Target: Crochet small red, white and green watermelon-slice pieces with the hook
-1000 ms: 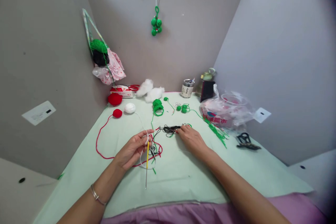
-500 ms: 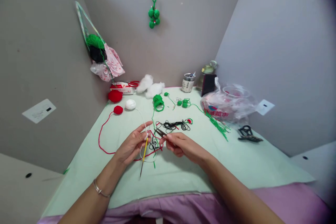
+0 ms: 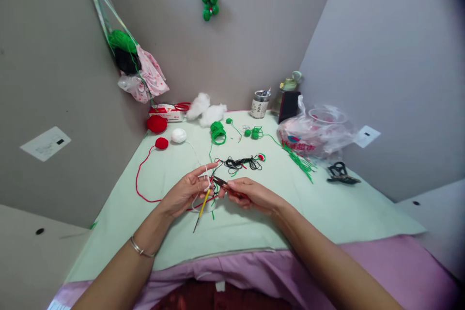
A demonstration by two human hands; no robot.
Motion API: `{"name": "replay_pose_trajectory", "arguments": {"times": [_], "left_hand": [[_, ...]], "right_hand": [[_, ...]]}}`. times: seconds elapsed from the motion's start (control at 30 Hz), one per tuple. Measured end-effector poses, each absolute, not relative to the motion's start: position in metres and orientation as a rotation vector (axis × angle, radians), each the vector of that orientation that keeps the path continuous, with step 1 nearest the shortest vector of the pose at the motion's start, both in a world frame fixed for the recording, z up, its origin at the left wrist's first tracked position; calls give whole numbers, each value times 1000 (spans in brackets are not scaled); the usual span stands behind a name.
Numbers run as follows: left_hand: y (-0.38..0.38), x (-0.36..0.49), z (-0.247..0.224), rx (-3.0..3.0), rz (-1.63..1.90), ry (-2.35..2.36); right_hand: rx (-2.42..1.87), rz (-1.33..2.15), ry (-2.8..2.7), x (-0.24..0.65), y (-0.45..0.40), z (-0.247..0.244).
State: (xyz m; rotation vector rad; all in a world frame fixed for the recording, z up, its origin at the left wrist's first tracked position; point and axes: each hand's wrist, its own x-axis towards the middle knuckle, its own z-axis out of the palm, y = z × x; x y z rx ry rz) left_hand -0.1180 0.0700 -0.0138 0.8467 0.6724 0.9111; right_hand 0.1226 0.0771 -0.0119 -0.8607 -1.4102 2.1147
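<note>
My left hand [image 3: 184,192] is closed in a pinch on a small white crochet piece [image 3: 208,185], its index finger stretched out. A crochet hook [image 3: 204,204] with a yellow handle hangs slantwise below those fingers. In my right hand [image 3: 256,194] is a pair of dark scissors [image 3: 220,182], its blades pointing left, close to the white piece; whether they touch the yarn is too small to tell. White yarn [image 3: 193,148] runs from a white ball [image 3: 178,135] to my left hand. Red, green and black strands lie beneath both hands, partly hidden.
Behind my hands lie a black yarn tangle [image 3: 241,163], a green yarn bundle [image 3: 218,133] and a small red ball [image 3: 162,143]. At right are a plastic bag [image 3: 316,135], green strands [image 3: 300,163] and a black hair claw [image 3: 341,174]. Grey walls enclose the table.
My right hand has brought the scissors slightly left, nearer the white piece in my left hand. The camera has tilted a little downward, so the scene sits higher.
</note>
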Motion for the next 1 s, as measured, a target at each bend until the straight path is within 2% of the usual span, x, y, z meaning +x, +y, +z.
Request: {"name": "replay_pose_trajectory", "arguments": {"times": [0.23, 0.37, 0.57, 0.7, 0.77, 1.0], "left_hand": [[71, -114, -21, 812, 903, 651], [72, -110, -20, 755, 936, 631], [56, -103, -2, 642, 1105, 673], [34, -83, 11, 558, 1214, 700], [24, -72, 15, 587, 1223, 689], [14, -67, 13, 771, 1032, 663]], "right_hand": [[-921, 2076, -1362, 114, 71, -22], [-1011, 1914, -1386, 109, 67, -22], [-1248, 1305, -1405, 143, 71, -15], [-1291, 695, -1594, 146, 49, -13], [-1137, 759, -1701, 137, 36, -8], [-884, 1547, -1552, 122, 45, 17]]}}
